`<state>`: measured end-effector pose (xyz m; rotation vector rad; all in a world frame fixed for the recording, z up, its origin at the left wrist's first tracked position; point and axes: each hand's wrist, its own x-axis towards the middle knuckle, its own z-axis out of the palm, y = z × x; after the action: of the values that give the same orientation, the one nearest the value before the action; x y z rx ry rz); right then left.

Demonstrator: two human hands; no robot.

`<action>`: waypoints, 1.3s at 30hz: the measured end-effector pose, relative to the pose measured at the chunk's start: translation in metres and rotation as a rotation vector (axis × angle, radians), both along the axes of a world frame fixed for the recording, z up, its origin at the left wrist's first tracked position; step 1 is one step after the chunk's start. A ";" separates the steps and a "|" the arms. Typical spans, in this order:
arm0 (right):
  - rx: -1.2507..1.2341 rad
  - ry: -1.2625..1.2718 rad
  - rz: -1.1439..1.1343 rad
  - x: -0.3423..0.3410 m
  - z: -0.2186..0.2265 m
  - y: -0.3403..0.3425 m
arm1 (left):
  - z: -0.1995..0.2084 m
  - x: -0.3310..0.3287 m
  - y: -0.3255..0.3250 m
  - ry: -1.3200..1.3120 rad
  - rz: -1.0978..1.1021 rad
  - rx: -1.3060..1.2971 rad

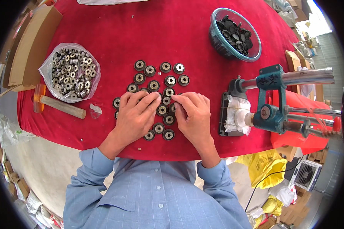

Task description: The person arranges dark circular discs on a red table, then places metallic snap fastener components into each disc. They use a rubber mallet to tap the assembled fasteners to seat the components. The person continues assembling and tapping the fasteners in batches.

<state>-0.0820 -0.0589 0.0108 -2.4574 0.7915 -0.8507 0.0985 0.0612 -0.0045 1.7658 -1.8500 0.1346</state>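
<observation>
Several small metal bearings set in black round caps lie in loose rows on the red tablecloth, among them one capped bearing [169, 80]. A smaller bare bearing [166, 100] rests between my two hands. My left hand [135, 116] covers part of the rows, its thumb and index finger drawn together beside the bare bearing; whatever is in them is hidden. From the other side my right hand [194, 114] curls in, index fingertip and thumb close together near the same bearing. I cannot make out what its fingers grip. Both wrists hover over the table's near edge.
A plastic bag of loose bearings [74, 72] and a hammer [61, 105] lie on the left, near a cardboard box [34, 47]. Far right stands a bowl [212, 36] of black caps. A green hand press [269, 103] occupies the right side.
</observation>
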 end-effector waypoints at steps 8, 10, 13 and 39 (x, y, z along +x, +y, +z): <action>-0.197 0.195 0.018 0.013 -0.003 0.006 | -0.001 -0.002 0.006 -0.045 0.041 0.040; -0.235 0.231 0.010 0.015 -0.004 0.009 | 0.000 -0.004 0.006 -0.060 0.050 0.042; -0.206 0.242 -0.014 0.017 -0.004 0.011 | -0.001 -0.005 0.006 -0.035 0.045 0.040; 0.559 -0.483 -0.264 -0.027 -0.018 0.029 | 0.005 -0.016 0.065 0.185 0.282 0.404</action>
<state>-0.1090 -0.0294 -0.0070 -1.6001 1.0097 -1.0829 0.0827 0.1264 0.0008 2.2244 -1.5657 -0.3071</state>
